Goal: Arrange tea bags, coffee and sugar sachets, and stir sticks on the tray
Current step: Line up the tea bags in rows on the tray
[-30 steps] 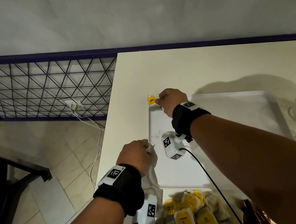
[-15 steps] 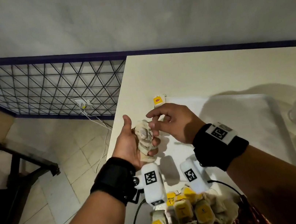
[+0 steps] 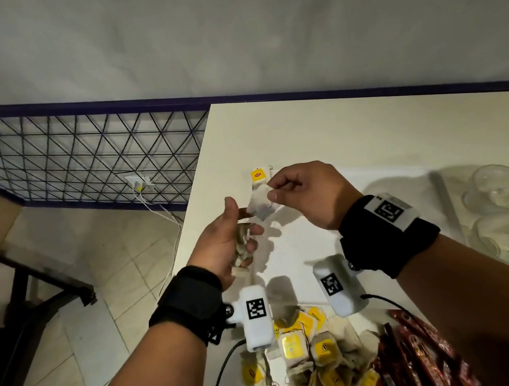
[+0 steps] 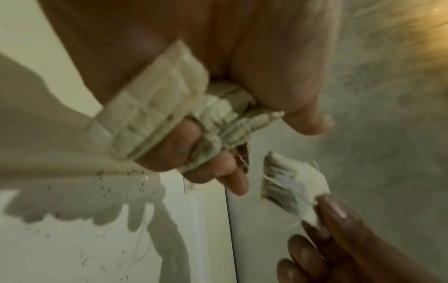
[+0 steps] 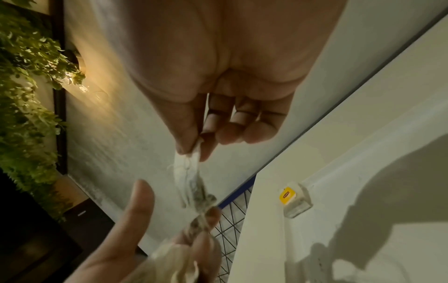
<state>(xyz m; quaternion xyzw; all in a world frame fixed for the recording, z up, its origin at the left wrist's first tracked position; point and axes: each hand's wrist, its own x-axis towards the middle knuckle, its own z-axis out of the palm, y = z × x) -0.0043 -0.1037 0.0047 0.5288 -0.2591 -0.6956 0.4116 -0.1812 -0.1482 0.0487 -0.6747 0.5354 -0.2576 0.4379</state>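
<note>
The right hand pinched one tea bag above the tray, mid-frame. The left hand gripped a bunch. Tangled strings could pull others out.

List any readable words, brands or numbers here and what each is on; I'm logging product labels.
None can be read.
Yellow tag of the tea bag on the tray: red logo, too blurred.
Tags in the tea bag pile: too small.
Red sachets: print blurred.
Wrist markers: square codes, no text.

One tea bag lies at the tray's far left corner; glass cups stand right of it.
</note>
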